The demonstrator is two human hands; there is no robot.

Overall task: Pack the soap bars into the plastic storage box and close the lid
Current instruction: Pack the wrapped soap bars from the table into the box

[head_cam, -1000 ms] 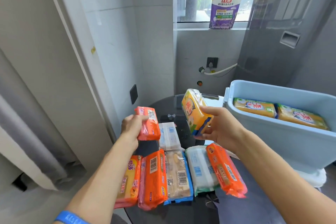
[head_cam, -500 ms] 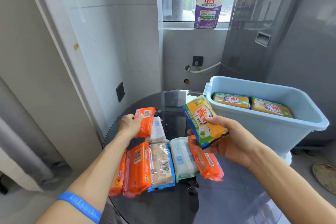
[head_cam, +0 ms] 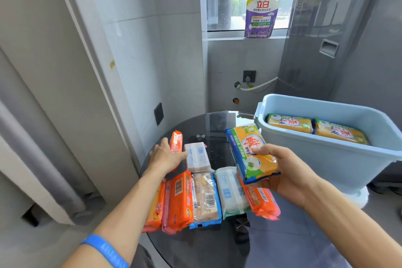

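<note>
My right hand (head_cam: 285,172) grips a yellow and green soap bar (head_cam: 250,152) above the round glass table (head_cam: 272,246), left of the light blue storage box (head_cam: 326,159). Two yellow soap bars (head_cam: 289,123) (head_cam: 339,131) lie inside the box. My left hand (head_cam: 166,156) rests against an orange soap bar (head_cam: 176,141) standing on its edge at the table's left rim; whether it still grips the bar is unclear. A white soap bar (head_cam: 198,155) lies beside it. Nearer me lies a row of several wrapped bars, orange (head_cam: 177,200), beige (head_cam: 205,198), white (head_cam: 231,191) and orange (head_cam: 261,200).
The box's lid is not in view. A purple detergent pouch (head_cam: 261,13) stands on the window sill. A tall grey appliance (head_cam: 326,28) rises behind the box. Tiled wall and a door frame close off the left side; a white object (head_cam: 359,198) sits under the box.
My left hand has lowered the orange bar toward the table's left rim. My right hand has tilted the yellow and green bar flatter and drawn it slightly nearer me.
</note>
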